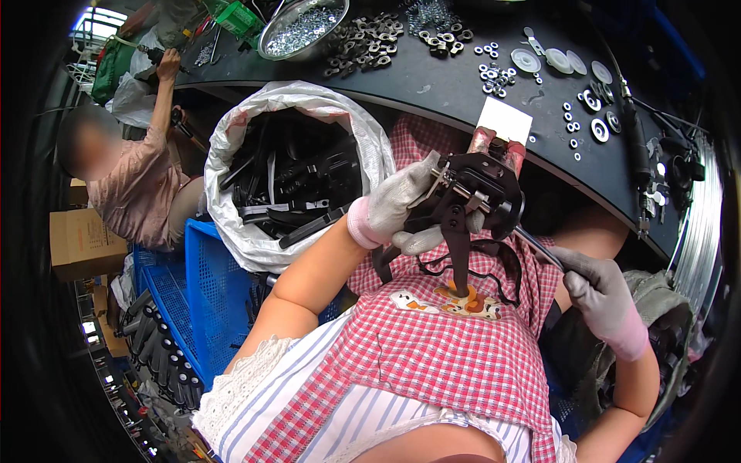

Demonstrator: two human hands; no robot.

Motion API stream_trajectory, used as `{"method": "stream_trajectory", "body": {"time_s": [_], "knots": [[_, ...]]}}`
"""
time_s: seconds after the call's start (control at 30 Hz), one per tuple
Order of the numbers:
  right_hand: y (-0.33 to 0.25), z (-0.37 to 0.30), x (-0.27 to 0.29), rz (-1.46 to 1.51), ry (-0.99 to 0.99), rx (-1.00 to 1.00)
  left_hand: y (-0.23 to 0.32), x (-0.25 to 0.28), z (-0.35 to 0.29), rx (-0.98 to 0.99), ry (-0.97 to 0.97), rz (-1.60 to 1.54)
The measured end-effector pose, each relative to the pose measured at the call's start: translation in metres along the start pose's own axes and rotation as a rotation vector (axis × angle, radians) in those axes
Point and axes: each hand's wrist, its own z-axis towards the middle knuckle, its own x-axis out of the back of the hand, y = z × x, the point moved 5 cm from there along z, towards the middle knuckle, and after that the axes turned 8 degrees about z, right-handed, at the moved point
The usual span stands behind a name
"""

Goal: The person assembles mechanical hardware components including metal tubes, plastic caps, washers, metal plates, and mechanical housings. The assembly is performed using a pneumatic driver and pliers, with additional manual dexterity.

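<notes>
My left hand point(401, 202), in a pale glove with a pink cuff, grips the side of a black metal assembly point(482, 181). This assembly has a silver bolt across it and black legs pointing down over my checked apron point(432, 339). Its far end meets a reddish clamp-like holder point(513, 154) by the table edge. My right hand point(598, 293), gloved too, is closed around the near end of a thin dark metal rod point(540, 247). The rod's other end reaches the round part of the assembly; how they join is hidden.
Left of the assembly stands a white sack point(224, 177) of black parts. Beside it are blue crates point(208, 285). On the dark table point(448, 85) lie a bowl point(270, 42) of small metal pieces, nuts, washers and discs. Another person point(139, 177) sits at far left.
</notes>
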Motion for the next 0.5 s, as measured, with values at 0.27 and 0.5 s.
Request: {"method": "stream_trajectory", "body": {"time_s": [0.27,0.5], "knots": [[-0.010,-0.002,-0.009,-0.079,-0.219,0.021,-0.002,-0.045,0.010,0.064,-0.219,0.478],[-0.046,0.002,-0.003,-0.309,-0.058,0.192,0.017,-0.032,-0.002,-0.088,-0.102,0.190]]}}
